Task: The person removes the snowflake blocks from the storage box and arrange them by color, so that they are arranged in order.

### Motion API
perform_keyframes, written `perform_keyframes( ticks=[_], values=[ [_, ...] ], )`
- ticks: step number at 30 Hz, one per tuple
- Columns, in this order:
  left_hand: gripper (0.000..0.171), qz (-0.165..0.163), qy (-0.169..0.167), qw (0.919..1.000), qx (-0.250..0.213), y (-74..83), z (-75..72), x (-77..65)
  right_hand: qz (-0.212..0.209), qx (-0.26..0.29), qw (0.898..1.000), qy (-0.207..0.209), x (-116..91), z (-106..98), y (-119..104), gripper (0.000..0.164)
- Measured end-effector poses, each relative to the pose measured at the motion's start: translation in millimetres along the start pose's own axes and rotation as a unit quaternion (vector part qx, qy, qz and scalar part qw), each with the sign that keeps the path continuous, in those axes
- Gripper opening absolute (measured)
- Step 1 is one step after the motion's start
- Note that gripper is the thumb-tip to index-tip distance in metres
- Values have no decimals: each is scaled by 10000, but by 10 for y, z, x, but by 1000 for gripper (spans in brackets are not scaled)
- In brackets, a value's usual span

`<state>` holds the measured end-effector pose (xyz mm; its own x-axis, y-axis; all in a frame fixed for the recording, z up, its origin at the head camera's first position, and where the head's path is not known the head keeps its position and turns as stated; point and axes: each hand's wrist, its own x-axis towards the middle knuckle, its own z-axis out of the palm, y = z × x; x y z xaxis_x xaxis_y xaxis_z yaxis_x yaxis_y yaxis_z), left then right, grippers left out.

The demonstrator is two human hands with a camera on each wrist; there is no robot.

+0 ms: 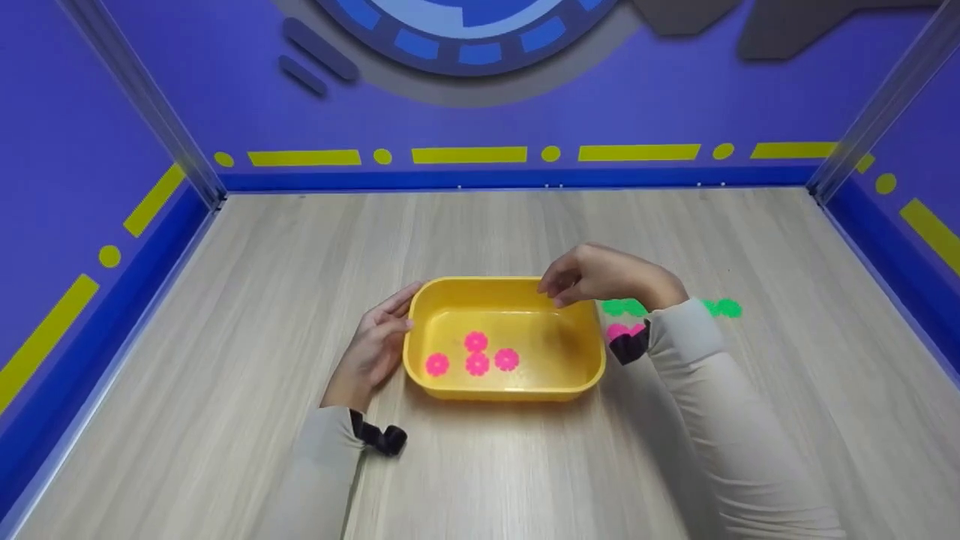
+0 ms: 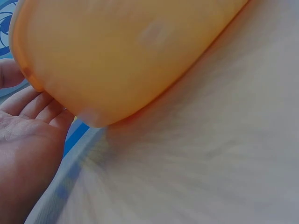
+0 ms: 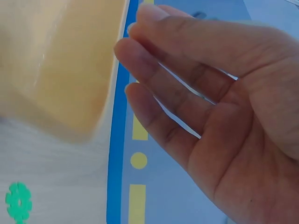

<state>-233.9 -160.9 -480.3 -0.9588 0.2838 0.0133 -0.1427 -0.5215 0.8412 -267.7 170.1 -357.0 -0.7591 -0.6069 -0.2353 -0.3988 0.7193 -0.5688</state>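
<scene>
A yellow plastic tub (image 1: 504, 391) stands on the table, with several pink flower-shaped pieces (image 1: 477, 364) lying on its floor toward the left. My left hand (image 1: 373, 341) holds the tub's left end, thumb at the rim and fingers along the outer wall. That grip shows from close by in the left wrist view, fingers against the tub's side (image 2: 117, 56). Over the back right corner of the tub hovers my right hand (image 1: 600, 274), fingers loosely bent. In the right wrist view nothing shows in that hand (image 3: 219, 107); the tub (image 3: 70, 70) is beyond the fingertips.
Right of the tub, partly behind my right wrist, lie green pieces (image 1: 624, 307) and pink pieces (image 1: 625, 331). Another green cluster (image 1: 724, 307) is farther right. Purple-blue panels (image 1: 480, 127) wall in the wooden table (image 1: 300, 262) at the back and both sides.
</scene>
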Motion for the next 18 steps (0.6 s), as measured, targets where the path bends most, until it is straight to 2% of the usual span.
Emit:
perform_keyframes(
  ticks=[7, 18],
  values=[
    [64, -51, -97, 9999, 55, 12, 3, 0, 46, 38, 9995, -307, 137, 78, -85, 29],
    [63, -21, -42, 9999, 93, 8, 3, -5, 37, -57, 9975, -699, 327, 227, -133, 27]
  ],
)
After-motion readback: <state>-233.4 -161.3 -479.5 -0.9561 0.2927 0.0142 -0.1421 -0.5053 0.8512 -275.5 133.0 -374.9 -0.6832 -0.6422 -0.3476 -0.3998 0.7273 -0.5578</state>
